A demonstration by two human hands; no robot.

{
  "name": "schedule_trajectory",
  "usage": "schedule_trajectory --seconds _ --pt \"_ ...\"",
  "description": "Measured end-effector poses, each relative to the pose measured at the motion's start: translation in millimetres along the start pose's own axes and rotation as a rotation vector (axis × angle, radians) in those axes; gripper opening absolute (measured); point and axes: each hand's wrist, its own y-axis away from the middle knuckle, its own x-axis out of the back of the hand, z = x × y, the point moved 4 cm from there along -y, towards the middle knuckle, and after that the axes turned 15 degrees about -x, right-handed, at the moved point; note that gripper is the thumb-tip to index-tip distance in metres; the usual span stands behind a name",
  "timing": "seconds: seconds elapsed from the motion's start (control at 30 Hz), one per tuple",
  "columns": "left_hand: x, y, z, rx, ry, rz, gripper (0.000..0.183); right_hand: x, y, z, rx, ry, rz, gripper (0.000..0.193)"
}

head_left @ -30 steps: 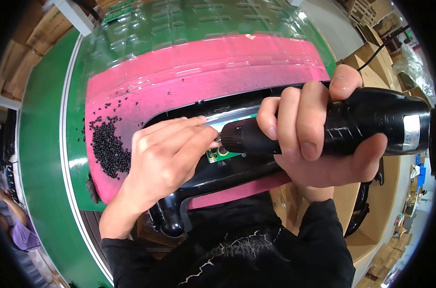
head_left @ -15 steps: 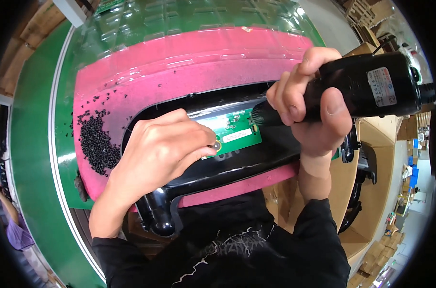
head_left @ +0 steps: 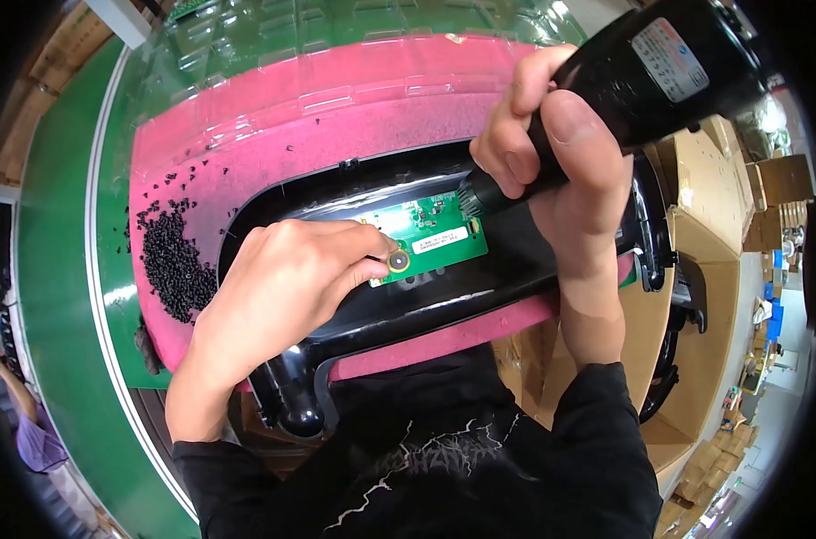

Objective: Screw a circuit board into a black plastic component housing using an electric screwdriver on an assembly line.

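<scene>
A green circuit board [head_left: 437, 251] with a white label lies inside a long, curved black plastic housing [head_left: 408, 312]. My left hand [head_left: 287, 292] is closed, thumb and forefinger together on the board's left end, next to a round dark spot with a gold ring [head_left: 399, 261]. Whether a small part is between those fingertips is hidden. My right hand [head_left: 570, 157] grips a black electric screwdriver [head_left: 628, 99], tilted with its body up to the right. The screwdriver's brush-like black nose [head_left: 469, 199] is at the board's upper right corner; its bit cannot be seen.
A heap of small black screws [head_left: 176, 269] lies on the pink mat [head_left: 246, 135] at the left. Clear plastic trays [head_left: 336, 67] cover the far side of the green table [head_left: 62, 269]. At the right, a cardboard box [head_left: 709, 359] holds black plastic parts.
The screwdriver's body has risen and tipped more steeply, its nose shifting slightly left. My left fingers have drawn back a little to the left, uncovering more of the gold ring.
</scene>
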Motion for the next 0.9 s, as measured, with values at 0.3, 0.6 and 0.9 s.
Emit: schedule_trajectory --seconds 0.3,0.6,0.9 --pt "1 0 -2 0.058 -0.017 -0.026 0.014 -5 10 2 0.081 -0.002 0.033 0.039" --pt "12 0 -1 0.008 0.270 0.258 0.013 -15 34 -42 0.319 -0.504 -0.371 0.047" --pt "10 5 -7 0.016 0.492 0.297 0.011 -12 30 -39 0.444 -0.404 -0.423 0.047"
